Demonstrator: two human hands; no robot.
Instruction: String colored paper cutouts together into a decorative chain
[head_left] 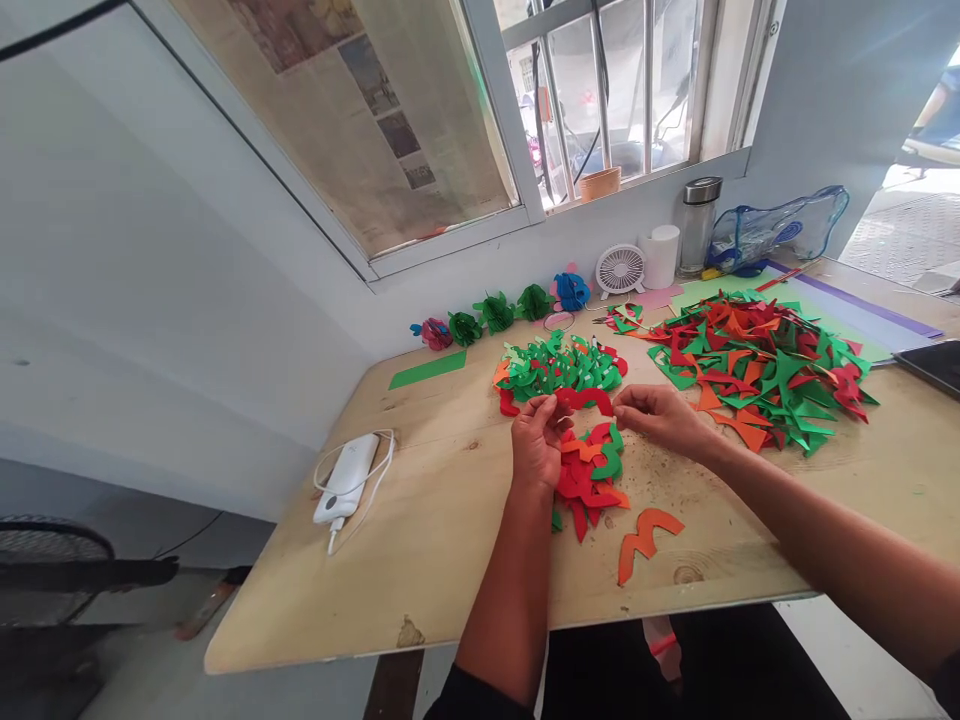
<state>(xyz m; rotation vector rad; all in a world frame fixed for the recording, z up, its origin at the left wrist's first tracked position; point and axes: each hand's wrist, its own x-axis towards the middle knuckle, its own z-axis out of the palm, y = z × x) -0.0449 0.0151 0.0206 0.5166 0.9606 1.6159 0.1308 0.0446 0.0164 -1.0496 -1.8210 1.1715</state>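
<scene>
A wavy red paper piece (587, 398) spans the space between my two hands. My left hand (541, 440) pinches its left end, fingers closed. At its right end is my right hand (652, 415), thumb and fingertips pressed together; whether they grip the paper is too small to tell. Just behind lies a heap of green cut pieces (559, 365) with some red and orange. Below my hands is a smaller pile of red, orange and green shapes (585, 475). One orange wavy piece (646, 540) lies apart near the table's front edge.
A large pile of paper scraps (765, 365) covers the table's right side. A white power bank (347, 480) with a cable lies left. Along the wall stand green paper balls (495, 312), a small fan (621, 270), a glass bottle (699, 228) and a clear pouch (780, 232).
</scene>
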